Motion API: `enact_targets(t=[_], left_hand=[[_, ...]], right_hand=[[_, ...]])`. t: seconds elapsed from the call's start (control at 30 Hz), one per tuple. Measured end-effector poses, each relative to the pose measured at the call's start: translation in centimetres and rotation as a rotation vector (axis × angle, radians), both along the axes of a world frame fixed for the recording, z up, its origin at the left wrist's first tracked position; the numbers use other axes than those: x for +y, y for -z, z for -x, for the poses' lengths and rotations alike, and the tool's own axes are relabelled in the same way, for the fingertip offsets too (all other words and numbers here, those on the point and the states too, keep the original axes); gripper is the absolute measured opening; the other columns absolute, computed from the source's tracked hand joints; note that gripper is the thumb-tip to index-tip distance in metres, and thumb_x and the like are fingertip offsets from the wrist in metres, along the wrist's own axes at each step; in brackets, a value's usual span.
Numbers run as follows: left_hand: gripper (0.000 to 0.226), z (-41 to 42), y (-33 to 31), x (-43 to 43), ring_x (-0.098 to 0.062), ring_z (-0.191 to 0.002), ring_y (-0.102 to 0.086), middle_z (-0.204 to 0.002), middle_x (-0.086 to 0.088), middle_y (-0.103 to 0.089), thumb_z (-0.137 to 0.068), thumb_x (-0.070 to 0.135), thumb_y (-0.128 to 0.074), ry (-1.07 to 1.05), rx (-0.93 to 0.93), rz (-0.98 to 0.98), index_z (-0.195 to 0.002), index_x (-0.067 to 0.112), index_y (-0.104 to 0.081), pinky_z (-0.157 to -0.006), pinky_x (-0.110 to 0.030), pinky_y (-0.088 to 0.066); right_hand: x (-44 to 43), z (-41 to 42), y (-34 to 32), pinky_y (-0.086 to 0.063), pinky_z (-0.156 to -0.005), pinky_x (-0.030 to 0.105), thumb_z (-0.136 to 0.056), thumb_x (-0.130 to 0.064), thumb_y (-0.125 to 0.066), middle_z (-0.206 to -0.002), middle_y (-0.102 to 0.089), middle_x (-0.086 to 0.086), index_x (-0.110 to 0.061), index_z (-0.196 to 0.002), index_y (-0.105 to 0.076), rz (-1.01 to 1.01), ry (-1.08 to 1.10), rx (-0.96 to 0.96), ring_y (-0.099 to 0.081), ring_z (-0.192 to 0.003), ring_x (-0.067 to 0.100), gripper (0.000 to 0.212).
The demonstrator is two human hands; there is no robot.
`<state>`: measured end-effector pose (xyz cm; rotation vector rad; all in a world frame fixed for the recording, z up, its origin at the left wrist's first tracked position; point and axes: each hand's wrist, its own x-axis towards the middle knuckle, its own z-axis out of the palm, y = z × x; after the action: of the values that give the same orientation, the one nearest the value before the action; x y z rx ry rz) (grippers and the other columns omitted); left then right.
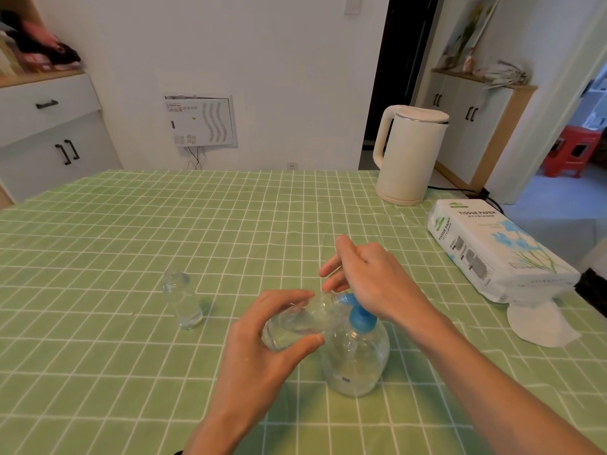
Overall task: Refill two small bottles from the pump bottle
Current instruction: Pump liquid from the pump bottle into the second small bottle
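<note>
We appear to be filling one small bottle [295, 323], gripped in the curled fingers of the left hand [262, 353] at the pump bottle [359, 362] spout; next, the right hand [368, 277], fingers spread, must press steadily.

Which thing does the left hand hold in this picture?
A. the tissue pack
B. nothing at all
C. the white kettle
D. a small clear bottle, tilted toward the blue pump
D: the left hand grips a small bottle that lies tilted, with its mouth toward the blue pump.
</note>
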<state>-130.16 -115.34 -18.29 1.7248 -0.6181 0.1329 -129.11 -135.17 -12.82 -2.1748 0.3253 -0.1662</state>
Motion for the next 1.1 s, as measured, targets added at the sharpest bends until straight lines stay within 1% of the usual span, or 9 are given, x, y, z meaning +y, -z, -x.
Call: enact_targets(t=[0.1, 0.23, 0.37, 0.53, 0.67, 0.9, 1.1], left_hand=[[0.050, 0.0, -0.2, 0.0, -0.009, -0.115, -0.070, -0.113, 0.013, -0.076, -0.074, 0.015, -0.094, -0.001, -0.006, 0.000, -0.113, 0.039, -0.075, -0.097, -0.008, -0.046], [0.048, 0.0, -0.1, -0.1, -0.010, -0.115, -0.070, -0.114, 0.014, -0.077, -0.074, 0.018, -0.094, 0.008, -0.001, 0.001, -0.113, 0.038, -0.074, -0.097, -0.009, -0.046], [0.045, 0.0, 0.2, -0.1, -0.009, -0.113, -0.070, -0.113, 0.015, -0.076, -0.073, 0.026, -0.092, -0.005, 0.007, 0.008, -0.112, 0.040, -0.074, -0.095, -0.008, -0.047], [0.051, 0.0, 0.7, 0.0, -0.010, -0.114, -0.070, -0.114, 0.015, -0.076, -0.073, 0.016, -0.094, -0.005, 0.023, -0.011, -0.114, 0.040, -0.074, -0.096, -0.010, -0.048], [0.050, -0.1, 0.5, 0.0, -0.010, -0.114, -0.070, -0.113, 0.015, -0.076, -0.073, 0.015, -0.094, -0.005, 0.010, -0.008, -0.113, 0.038, -0.075, -0.096, -0.009, -0.047], [0.049, -0.2, 0.0, 0.0, -0.009, -0.114, -0.070, -0.114, 0.013, -0.077, -0.074, 0.014, -0.094, 0.006, 0.006, 0.015, -0.113, 0.038, -0.075, -0.096, -0.008, -0.046], [0.045, -0.2, 0.1, -0.2, -0.011, -0.114, -0.071, -0.114, 0.014, -0.077, -0.073, 0.028, -0.090, 0.013, 0.004, 0.029, -0.113, 0.039, -0.074, -0.096, -0.009, -0.048]], right_hand=[[0.0, 0.0, -0.2, -0.057, -0.099, 0.040, -0.110, -0.054, -0.027, -0.072, -0.080, -0.014, -0.024, -0.081, -0.080, 0.004, -0.012, -0.009, -0.077, -0.079, 0.004, 0.068], [0.0, 0.0, 0.0, -0.057, -0.100, 0.042, -0.111, -0.052, -0.027, -0.072, -0.081, -0.009, -0.022, -0.079, -0.082, -0.040, -0.009, -0.012, -0.078, -0.078, 0.007, 0.070], [0.0, 0.0, 0.8, -0.058, -0.098, 0.044, -0.109, -0.052, -0.029, -0.068, -0.079, -0.014, -0.022, -0.074, -0.082, 0.011, 0.022, 0.010, -0.077, -0.079, 0.009, 0.071], [0.1, -0.1, 1.1, -0.058, -0.099, 0.046, -0.109, -0.052, -0.029, -0.068, -0.079, -0.013, -0.020, -0.074, -0.082, 0.013, 0.018, 0.019, -0.077, -0.080, 0.011, 0.071], [0.1, -0.1, 0.8, -0.057, -0.099, 0.046, -0.110, -0.051, -0.029, -0.068, -0.079, -0.012, -0.021, -0.075, -0.081, 0.018, 0.014, 0.016, -0.077, -0.080, 0.012, 0.070], [-0.1, 0.0, -0.3, -0.057, -0.098, 0.043, -0.108, -0.055, -0.028, -0.070, -0.079, -0.015, -0.023, -0.076, -0.081, 0.057, 0.012, -0.007, -0.076, -0.078, 0.006, 0.069], [-0.1, 0.0, 0.2, -0.059, -0.095, 0.042, -0.109, -0.052, -0.031, -0.069, -0.079, -0.014, -0.022, -0.075, -0.081, 0.008, 0.028, -0.029, -0.076, -0.076, 0.006, 0.067]])
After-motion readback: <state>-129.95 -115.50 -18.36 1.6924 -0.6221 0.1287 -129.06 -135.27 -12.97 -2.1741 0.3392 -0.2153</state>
